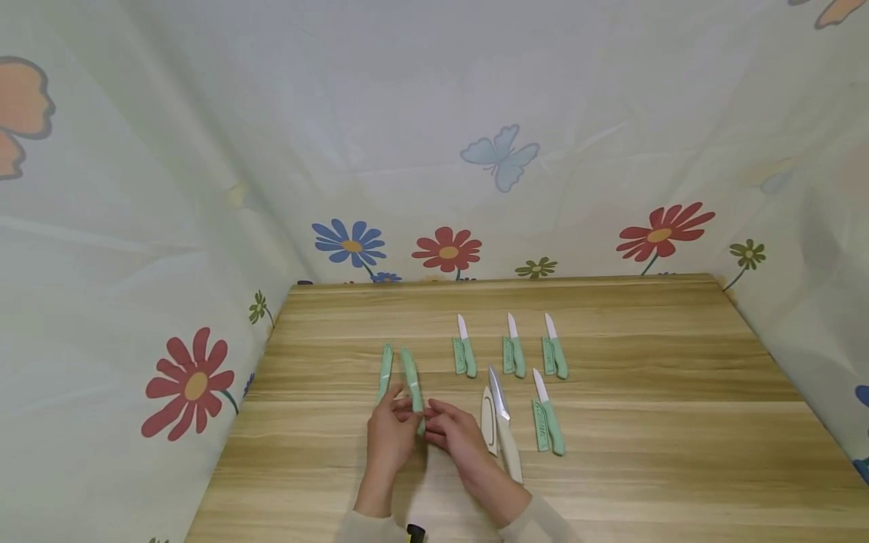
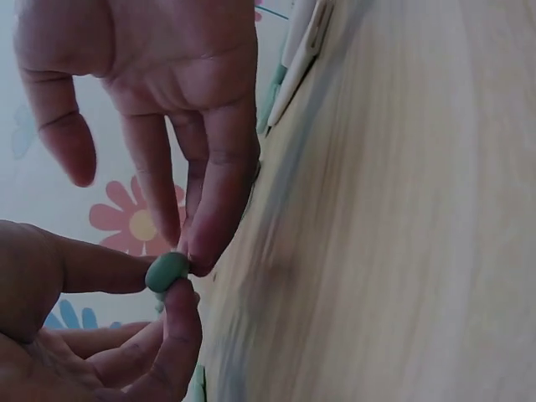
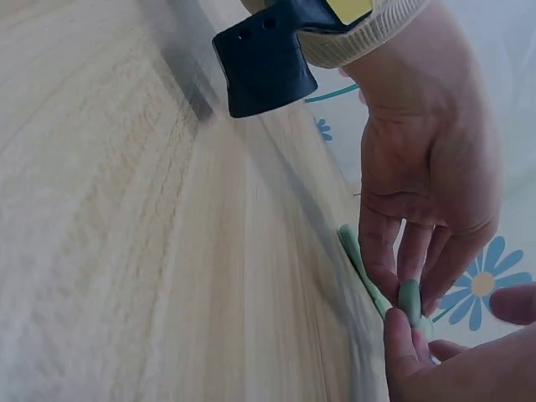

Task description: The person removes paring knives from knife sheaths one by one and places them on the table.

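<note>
A green paring knife point(image 1: 410, 369) with its blade covered by a green sheath points away from me. My left hand point(image 1: 394, 435) pinches its handle point(image 2: 167, 272) between thumb and fingers. From the other side my right hand point(image 1: 462, 437) touches the handle with extended fingers; its thumb point(image 2: 71, 146) stands apart in the left wrist view. Left of the held knife lies a second sheathed green knife point(image 1: 385, 369), partly behind my left hand. Right of my right hand are a cream-handled knife point(image 1: 507, 437) with bare steel blade and its cream sheath point(image 1: 488, 422).
Three green knives point(image 1: 468, 354) point(image 1: 517, 354) point(image 1: 557, 354) lie in a back row, bare white blades pointing away, each beside its sheath. Another green knife point(image 1: 551, 422) with its sheath lies nearer. The wooden table point(image 1: 679, 422) meets a flower-printed curtain point(image 1: 577, 188).
</note>
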### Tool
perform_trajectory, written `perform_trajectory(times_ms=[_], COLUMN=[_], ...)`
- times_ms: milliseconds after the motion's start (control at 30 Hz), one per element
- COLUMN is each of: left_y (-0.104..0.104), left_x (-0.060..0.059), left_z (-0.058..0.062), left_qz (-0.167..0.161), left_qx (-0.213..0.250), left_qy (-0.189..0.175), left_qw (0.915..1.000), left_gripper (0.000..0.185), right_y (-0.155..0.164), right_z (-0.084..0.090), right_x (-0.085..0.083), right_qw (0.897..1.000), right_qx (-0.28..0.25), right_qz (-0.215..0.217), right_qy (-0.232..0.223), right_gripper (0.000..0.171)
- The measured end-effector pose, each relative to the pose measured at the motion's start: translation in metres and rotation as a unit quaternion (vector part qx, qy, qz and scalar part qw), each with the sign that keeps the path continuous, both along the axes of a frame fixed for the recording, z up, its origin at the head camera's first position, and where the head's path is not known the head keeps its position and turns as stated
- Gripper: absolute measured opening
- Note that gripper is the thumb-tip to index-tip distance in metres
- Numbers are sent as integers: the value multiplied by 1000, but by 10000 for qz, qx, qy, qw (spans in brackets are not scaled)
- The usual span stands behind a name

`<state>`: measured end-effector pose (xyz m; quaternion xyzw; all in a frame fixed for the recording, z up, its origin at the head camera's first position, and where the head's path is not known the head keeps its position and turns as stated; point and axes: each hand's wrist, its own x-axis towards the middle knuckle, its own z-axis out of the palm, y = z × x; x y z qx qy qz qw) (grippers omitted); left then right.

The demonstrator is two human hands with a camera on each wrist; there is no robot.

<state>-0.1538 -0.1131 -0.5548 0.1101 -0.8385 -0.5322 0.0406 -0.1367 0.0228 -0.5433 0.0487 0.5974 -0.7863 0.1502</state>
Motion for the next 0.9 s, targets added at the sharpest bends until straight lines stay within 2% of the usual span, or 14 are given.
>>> perform_trajectory(times_ms=[233,433,633,900], left_y=[0,2,9,22], left_x=[9,15,17,20], left_z=[11,17,21,22], left_qz=[-611,-1223,-1431,-1581], left_qx=[591,1321,1631,1616], left_qy=[-86,-307,-334,-397], left_qw=[9963,9832,9756,9733], left_gripper=[57,57,58,59], right_y=[5,13,22,35], right_z=[2,2,5,8], right_x=[4,6,8,11], right_qw=[9980,9965,9958,9937], right_qx=[567,735,774,878], right_qz=[-215,-289,-448,-689], right_qy=[157,264,188,80], right_gripper=[48,38,36,33])
